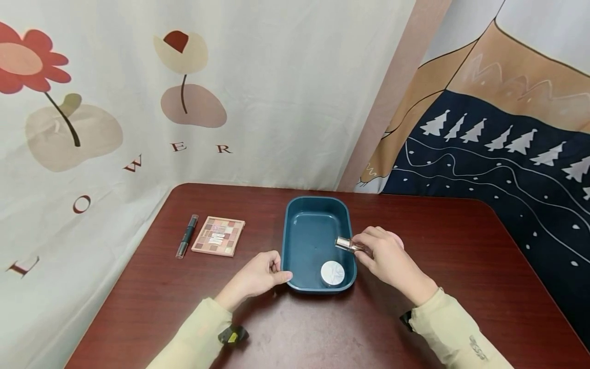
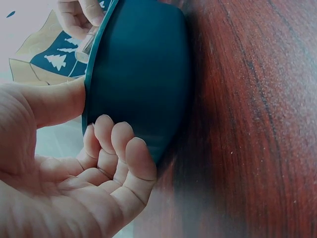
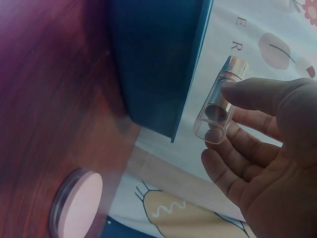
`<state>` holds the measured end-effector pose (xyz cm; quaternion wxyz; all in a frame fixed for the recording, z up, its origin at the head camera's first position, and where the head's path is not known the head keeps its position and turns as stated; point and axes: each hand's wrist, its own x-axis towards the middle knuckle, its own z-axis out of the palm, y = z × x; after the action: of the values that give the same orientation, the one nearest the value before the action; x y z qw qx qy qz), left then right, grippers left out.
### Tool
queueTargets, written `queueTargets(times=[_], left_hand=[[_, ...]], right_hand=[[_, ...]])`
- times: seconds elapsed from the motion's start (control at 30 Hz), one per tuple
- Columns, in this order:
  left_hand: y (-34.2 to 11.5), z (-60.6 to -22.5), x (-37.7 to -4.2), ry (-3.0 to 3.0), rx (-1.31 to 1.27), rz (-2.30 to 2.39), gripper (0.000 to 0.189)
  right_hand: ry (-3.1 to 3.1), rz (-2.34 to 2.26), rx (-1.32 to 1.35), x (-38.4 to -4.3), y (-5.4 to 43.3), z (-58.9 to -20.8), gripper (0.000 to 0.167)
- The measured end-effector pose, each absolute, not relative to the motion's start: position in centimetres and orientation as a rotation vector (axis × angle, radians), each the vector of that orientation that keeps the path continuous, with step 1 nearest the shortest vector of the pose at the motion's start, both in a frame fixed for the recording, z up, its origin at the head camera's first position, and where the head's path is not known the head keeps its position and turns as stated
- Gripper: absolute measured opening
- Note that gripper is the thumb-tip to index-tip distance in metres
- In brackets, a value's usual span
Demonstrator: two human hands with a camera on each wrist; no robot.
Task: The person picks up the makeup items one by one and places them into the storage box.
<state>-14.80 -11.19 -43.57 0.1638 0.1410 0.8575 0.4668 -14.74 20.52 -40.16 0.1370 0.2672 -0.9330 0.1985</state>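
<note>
A dark blue plastic basin (image 1: 315,251) sits on the table. My left hand (image 1: 258,275) grips its near left rim, thumb on the edge and fingers curled against the outer wall (image 2: 143,59). In my right hand (image 1: 382,256) is a lipstick (image 1: 345,244), with a clear case and a shiny gold end, pinched between thumb and fingers. That lipstick (image 3: 221,101) is above the basin's right rim, its gold end pointing inward. A round white-lidded container (image 1: 332,273) lies inside the basin at the near right.
Beyond the right hand, a round pink-lidded container (image 3: 81,206) stands on the table, mostly hidden in the head view. To the left lie an eyeshadow palette (image 1: 218,236) and a dark double-ended pen-like stick (image 1: 187,236). Printed curtains (image 1: 286,102) hang behind the brown table (image 1: 442,246).
</note>
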Motion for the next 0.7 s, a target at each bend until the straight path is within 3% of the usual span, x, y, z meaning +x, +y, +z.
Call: queueTargets(times=[0.7], left_hand=[[-11.1,-43.4,-14.6,2.435,0.374,1.342,0.037]], right_hand=[[-2.753,0.592,0.844,-16.2,17.9,-41.1,0.017]])
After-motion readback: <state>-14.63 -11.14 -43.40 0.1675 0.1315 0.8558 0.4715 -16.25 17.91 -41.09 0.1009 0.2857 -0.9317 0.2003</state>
